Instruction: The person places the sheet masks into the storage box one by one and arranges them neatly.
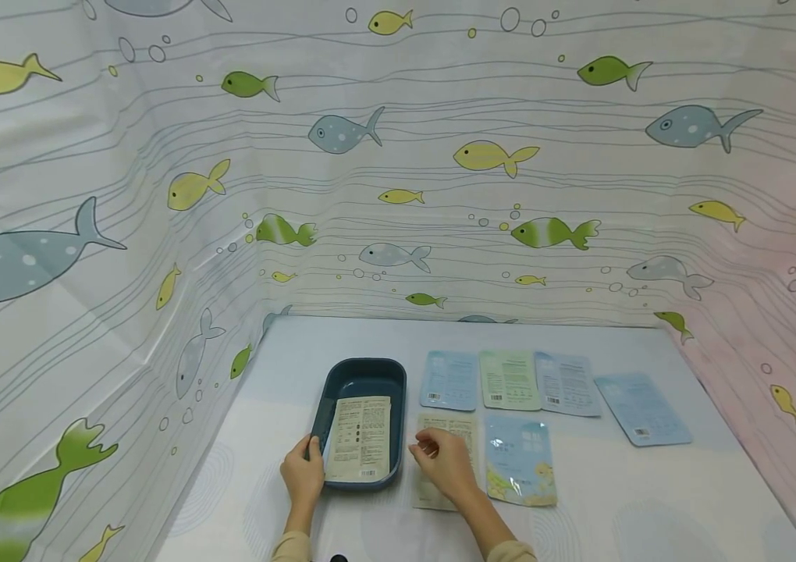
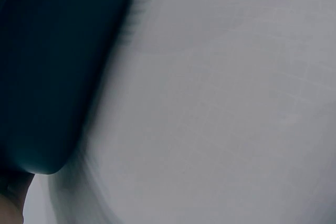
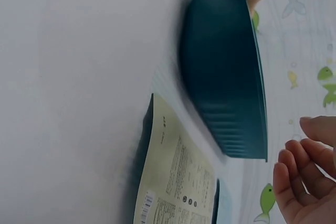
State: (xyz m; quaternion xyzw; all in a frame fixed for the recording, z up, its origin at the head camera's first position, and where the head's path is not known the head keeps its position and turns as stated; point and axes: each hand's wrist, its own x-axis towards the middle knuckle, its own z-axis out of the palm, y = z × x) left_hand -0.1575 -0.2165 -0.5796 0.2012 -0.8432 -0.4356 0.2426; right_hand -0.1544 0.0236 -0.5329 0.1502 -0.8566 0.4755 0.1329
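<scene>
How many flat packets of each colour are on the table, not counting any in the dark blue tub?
Light-blue flat rectangular plastic-looking packets: 4
Pale-green flat rectangular plastic-looking packet: 1
Beige flat rectangular plastic-looking packet, partly hidden by the right hand: 1
Total: 6

Fish-print sheeting, pinkish at right, around three sides of pale table

Busy pale surface!
Teal tray left, six packets right: four blue, one green, one beige.
</scene>
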